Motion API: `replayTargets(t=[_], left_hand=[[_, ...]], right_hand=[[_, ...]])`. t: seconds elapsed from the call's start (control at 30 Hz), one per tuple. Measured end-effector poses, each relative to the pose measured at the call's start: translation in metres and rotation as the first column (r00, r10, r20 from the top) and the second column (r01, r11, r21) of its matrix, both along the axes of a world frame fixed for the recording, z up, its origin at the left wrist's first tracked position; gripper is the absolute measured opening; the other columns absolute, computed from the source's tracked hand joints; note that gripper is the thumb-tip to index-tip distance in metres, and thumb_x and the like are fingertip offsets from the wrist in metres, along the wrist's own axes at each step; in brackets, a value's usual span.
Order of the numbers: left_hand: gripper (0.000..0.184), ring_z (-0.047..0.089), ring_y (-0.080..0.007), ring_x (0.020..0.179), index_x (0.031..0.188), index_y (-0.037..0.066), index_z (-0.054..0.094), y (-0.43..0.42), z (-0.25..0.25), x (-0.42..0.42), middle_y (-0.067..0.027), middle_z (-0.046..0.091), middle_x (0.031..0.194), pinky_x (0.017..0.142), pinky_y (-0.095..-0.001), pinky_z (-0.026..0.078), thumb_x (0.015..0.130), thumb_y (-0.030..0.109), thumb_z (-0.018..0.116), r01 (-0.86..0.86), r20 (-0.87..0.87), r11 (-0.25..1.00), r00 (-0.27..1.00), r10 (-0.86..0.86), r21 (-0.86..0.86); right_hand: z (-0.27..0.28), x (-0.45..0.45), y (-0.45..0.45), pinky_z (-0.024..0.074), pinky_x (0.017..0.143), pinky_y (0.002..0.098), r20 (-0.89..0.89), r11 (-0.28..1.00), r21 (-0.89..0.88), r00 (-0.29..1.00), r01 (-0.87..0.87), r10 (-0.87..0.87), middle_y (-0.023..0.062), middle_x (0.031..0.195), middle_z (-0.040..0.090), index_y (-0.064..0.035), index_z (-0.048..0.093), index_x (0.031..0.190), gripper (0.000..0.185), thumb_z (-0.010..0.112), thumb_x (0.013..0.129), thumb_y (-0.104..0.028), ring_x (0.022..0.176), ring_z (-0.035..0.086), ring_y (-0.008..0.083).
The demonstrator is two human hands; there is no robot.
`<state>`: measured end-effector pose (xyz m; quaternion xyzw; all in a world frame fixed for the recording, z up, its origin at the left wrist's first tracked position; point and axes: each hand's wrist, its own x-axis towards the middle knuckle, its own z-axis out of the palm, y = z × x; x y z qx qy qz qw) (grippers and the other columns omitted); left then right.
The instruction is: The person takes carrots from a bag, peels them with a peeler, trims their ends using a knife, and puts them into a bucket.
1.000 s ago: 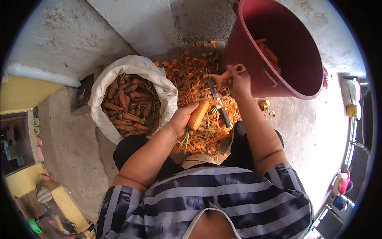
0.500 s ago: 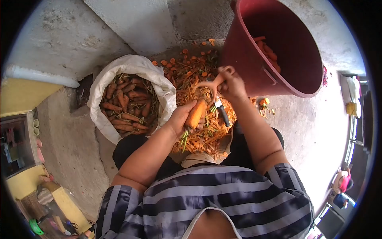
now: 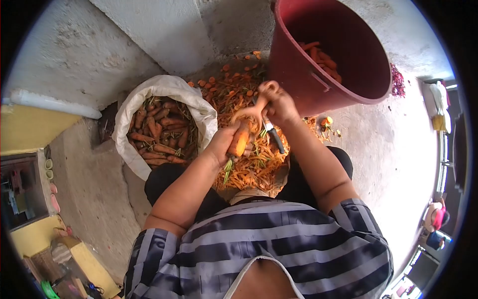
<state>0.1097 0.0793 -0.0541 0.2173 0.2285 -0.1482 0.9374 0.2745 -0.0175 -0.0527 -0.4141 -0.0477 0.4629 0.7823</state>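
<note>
Here, our left hand (image 3: 219,144) grips 1 carrot (image 3: 239,141); beyond it, our right hand (image 3: 284,105) holds 1 peeler (image 3: 258,109), seemingly mid-peel, needing steadiness.

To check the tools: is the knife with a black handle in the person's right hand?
No, the right hand holds an orange Y-shaped peeler, and the black-handled knife lies on the orange peelings.

Sack (image 3: 167,124) left of peelings (image 3: 251,169), bucket (image 3: 331,57) right.
</note>
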Motion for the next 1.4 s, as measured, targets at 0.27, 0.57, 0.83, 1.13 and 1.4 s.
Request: replayTargets(t=[0.27, 0.57, 0.83, 1.13, 1.4], left_hand=[[0.033, 0.048, -0.0167, 0.068, 0.105, 0.008, 0.044, -0.039, 0.011, -0.026, -0.0068, 0.047, 0.082, 0.054, -0.0278, 0.040, 0.090, 0.037, 0.039, -0.046, -0.029, 0.996, 0.999, 0.044, -0.082], [0.032, 0.061, -0.0166, 0.064, 0.102, -0.001, 0.052, -0.102, 0.052, -0.035, -0.0080, 0.059, 0.081, 0.051, -0.0272, 0.053, 0.089, 0.027, 0.044, -0.096, 0.115, 0.975, 0.991, 0.073, 0.203], [0.033, 0.055, -0.0157, 0.062, 0.099, 0.003, 0.050, -0.128, 0.076, -0.045, -0.0095, 0.053, 0.078, 0.049, -0.0255, 0.048, 0.091, 0.033, 0.037, -0.006, 0.122, 0.973, 0.992, -0.023, 0.233], [0.029, 0.047, -0.0165, 0.067, 0.101, 0.009, 0.045, -0.123, 0.075, -0.077, -0.0078, 0.045, 0.079, 0.054, -0.0256, 0.042, 0.090, 0.036, 0.039, 0.029, 0.087, 0.997, 0.996, -0.023, -0.065], [0.036, 0.052, -0.0193, 0.061, 0.100, 0.001, 0.047, -0.102, 0.063, -0.102, -0.0114, 0.050, 0.078, 0.044, -0.0255, 0.046, 0.091, 0.035, 0.039, 0.040, 0.054, 0.994, 0.998, -0.046, 0.106]], right_hand=[[0.025, -0.015, -0.068, 0.0399, 0.040, 0.0238, 0.061, 0.987, -0.013, 0.985, 0.162, -0.161, 0.0044, 0.068, 0.050, -0.0067, 0.047, 0.090, 0.014, 0.058, 0.082, -0.011, 0.043, 0.041, 0.0092], [0.058, -0.089, -0.115, 0.0325, 0.034, 0.0205, 0.011, 0.974, 0.196, 0.993, -0.115, 0.116, 0.0050, 0.060, 0.052, -0.0056, 0.048, 0.086, 0.014, 0.059, 0.083, -0.013, 0.037, 0.038, 0.0080], [0.065, -0.078, -0.137, 0.0369, 0.037, 0.0207, 0.063, 0.981, 0.187, 0.997, -0.049, 0.038, 0.0033, 0.060, 0.051, -0.0070, 0.049, 0.083, 0.012, 0.060, 0.081, -0.013, 0.037, 0.039, 0.0083], [0.063, -0.074, -0.159, 0.0362, 0.040, 0.0224, 0.080, 0.948, 0.149, 0.952, 0.282, -0.296, 0.0016, 0.063, 0.048, -0.0078, 0.050, 0.087, 0.009, 0.057, 0.083, -0.011, 0.045, 0.041, 0.0081], [0.044, -0.084, -0.121, 0.0398, 0.041, 0.0228, 0.093, 0.970, 0.155, 0.974, 0.189, -0.205, 0.0022, 0.062, 0.049, -0.0078, 0.049, 0.087, 0.011, 0.058, 0.083, -0.014, 0.043, 0.043, 0.0088]])
